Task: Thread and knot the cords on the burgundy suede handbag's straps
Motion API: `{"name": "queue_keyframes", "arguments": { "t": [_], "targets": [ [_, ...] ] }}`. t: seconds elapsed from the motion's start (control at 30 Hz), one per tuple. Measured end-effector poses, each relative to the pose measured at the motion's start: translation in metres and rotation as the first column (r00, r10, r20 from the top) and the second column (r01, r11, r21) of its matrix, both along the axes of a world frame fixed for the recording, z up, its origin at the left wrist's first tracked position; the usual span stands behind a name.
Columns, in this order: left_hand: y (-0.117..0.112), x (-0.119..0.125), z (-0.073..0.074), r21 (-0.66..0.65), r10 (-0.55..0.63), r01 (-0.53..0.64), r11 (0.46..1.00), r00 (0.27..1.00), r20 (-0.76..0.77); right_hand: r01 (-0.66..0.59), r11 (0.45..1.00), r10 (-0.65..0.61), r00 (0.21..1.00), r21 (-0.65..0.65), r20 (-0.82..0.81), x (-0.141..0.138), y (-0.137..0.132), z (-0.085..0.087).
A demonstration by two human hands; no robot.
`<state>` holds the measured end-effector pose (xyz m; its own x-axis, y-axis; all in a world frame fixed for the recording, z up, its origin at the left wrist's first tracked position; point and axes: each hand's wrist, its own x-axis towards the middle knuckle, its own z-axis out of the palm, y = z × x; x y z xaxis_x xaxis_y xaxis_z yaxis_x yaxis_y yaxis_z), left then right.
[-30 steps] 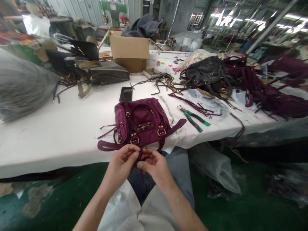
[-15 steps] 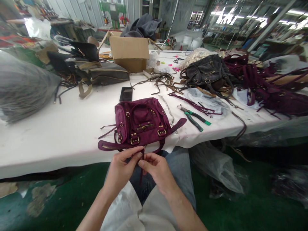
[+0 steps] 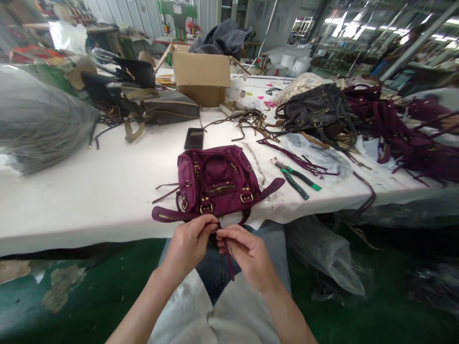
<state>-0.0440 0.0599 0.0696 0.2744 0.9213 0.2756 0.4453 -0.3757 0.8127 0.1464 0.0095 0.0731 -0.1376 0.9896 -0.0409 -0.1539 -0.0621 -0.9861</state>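
Note:
A purple handbag [image 3: 222, 179] with brass buckles and a front zip lies at the near edge of the table. Just below it, my left hand [image 3: 191, 241] is closed in a pinch around the upper part of a thin purple leather strap [image 3: 229, 263]. My right hand [image 3: 247, 251] pinches the same strap close beside the left fingertips. The strap's free end hangs down over my lap. Fingers hide the strap's upper part and where it joins the bag.
Green-handled pliers [image 3: 296, 177] lie right of the bag, near purple straps [image 3: 297, 157]. A black phone [image 3: 194, 138] sits behind it. Farther back are a cardboard box [image 3: 202, 76], a dark grey bag [image 3: 317, 110] and a pile of purple bags [image 3: 412, 138]. A plastic sack [image 3: 46, 119] stands left.
The strap's hanging end has swung right, and more of it shows below my right hand. My right hand's fingers have shifted slightly. The whole view has moved a little.

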Motion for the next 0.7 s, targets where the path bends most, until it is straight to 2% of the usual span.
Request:
{"name": "queue_keyframes", "arguments": {
  "t": [0.17, 0.4, 0.57, 0.7],
  "targets": [
    [-0.001, 0.0, 0.001, -0.014, -0.036, 0.035, 0.999, 0.999, -0.037, 0.125, 0.959, -0.198, 0.938, 0.256, 0.285, 0.003, 0.008, 0.007],
    [-0.001, -0.003, 0.001, -0.015, -0.121, 0.121, 0.993, 0.978, -0.171, 0.3, 0.915, -0.354, 0.917, 0.269, 0.183, -0.005, 0.022, 0.007],
    [-0.001, -0.004, -0.001, 0.065, -0.133, 0.148, 0.987, 0.972, -0.195, 0.08, 0.864, -0.313, 0.859, 0.498, 0.405, -0.003, 0.029, 0.014],
    [-0.001, -0.003, 0.001, 0.072, -0.128, 0.143, 0.987, 0.976, -0.177, 0.062, 0.835, -0.356, 0.819, 0.547, 0.45, -0.002, 0.032, 0.019]
  ]
}}
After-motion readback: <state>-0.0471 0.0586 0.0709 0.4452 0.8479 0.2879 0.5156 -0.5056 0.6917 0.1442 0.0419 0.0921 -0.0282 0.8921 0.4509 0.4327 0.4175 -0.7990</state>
